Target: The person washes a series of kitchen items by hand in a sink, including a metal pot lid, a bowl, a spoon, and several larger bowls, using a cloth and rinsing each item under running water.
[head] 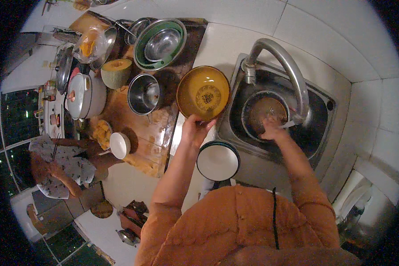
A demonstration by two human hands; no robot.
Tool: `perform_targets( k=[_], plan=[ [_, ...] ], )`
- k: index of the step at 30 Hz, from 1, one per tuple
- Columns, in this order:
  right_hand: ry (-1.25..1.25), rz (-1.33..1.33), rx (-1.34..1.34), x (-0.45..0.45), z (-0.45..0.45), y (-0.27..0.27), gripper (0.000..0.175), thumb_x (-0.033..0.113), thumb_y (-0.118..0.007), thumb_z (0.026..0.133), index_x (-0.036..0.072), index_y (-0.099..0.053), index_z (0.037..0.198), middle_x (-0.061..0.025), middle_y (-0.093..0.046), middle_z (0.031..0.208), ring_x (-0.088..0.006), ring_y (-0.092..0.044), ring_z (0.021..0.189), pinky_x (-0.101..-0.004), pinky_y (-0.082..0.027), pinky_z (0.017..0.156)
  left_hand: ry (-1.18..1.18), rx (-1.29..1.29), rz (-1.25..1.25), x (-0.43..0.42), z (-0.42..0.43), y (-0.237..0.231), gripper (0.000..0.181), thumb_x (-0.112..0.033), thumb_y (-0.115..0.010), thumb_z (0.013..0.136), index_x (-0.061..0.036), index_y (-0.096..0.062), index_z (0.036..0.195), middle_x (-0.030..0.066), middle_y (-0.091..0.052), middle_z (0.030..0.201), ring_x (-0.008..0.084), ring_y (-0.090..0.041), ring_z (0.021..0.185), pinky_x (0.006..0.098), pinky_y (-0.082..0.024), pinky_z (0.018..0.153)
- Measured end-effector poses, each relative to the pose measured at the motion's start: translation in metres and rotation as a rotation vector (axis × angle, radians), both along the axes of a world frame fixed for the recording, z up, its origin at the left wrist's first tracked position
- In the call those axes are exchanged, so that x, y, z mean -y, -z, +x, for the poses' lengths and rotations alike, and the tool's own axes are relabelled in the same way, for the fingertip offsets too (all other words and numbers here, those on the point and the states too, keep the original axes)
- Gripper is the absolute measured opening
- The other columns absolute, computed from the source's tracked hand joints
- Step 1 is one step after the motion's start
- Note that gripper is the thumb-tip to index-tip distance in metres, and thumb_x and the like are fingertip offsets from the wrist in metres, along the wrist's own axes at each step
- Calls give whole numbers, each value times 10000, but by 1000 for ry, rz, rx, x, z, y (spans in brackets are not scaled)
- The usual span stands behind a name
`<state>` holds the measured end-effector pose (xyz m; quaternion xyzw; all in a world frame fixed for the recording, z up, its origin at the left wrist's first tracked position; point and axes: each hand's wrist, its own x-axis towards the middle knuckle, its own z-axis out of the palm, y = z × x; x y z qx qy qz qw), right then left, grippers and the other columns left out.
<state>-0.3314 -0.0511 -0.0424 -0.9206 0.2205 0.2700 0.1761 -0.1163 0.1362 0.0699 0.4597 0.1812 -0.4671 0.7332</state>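
Observation:
My left hand (pixel 196 131) grips the near rim of a yellow-brown bowl (pixel 216 78) that has a dark printed medallion inside. The bowl is beside the sink's left edge. Inside the stainless steel sink (pixel 314 133) stands a round metal basin (pixel 247 124) with cloudy brownish water (pixel 262 104). My right hand (pixel 273 129) reaches over the basin's near side, fingers at the water; whether they hold anything is hidden. A white bowl with a dark rim (pixel 218 162) lies just below my left hand, close to my body.
A curved metal faucet (pixel 282 55) arches over the sink. On the wooden board to the left are a steel pot (pixel 143 94), a cut melon (pixel 115 77), a green colander (pixel 139 55), a lidded white pot (pixel 96 94) and a small white bowl (pixel 119 146). Another person (pixel 66 163) is at far left.

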Motion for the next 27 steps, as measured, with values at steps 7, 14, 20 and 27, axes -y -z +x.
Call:
perform_targets(
  k=[7, 14, 20, 27],
  plan=[
    [-93, -206, -104, -19, 5, 41, 552, 252, -635, 591, 72, -481, 1089, -170, -479, 1025, -331, -425, 1006, -438, -319, 890, -117, -16, 10, 18, 17, 27, 371, -10, -380, 752, 29, -360, 1120, 177, -447, 1095, 320, -482, 966, 439, -465, 765],
    [-107, -125, 260, -26, 5, 20, 274, 133, -557, 622, 102, -534, 893, -112, -524, 921, -293, -503, 873, -415, -440, 685, -88, 28, 33, 5, -1, 14, 336, -119, -430, 816, 46, -380, 1105, 188, -447, 1081, 281, -516, 927, 373, -445, 792],
    [301, 180, 292, -8, 0, -10, 324, 166, -608, 674, 34, -514, 954, -150, -565, 859, -325, -543, 795, -422, -427, 687, 366, 253, 102, 9, -52, -20, 528, -167, -512, 785, 14, -290, 1228, 177, -462, 1123, 275, -484, 1021, 360, -402, 859],
    [897, 858, 673, -23, 14, -72, 271, 47, -594, 718, 17, -474, 959, -58, -549, 869, -135, -521, 815, -263, -430, 689, 628, 652, 284, 84, -98, 46, 809, -299, -611, 708, 42, -158, 1286, 216, -368, 1213, 270, -381, 1114, 320, -306, 928]
  ],
)
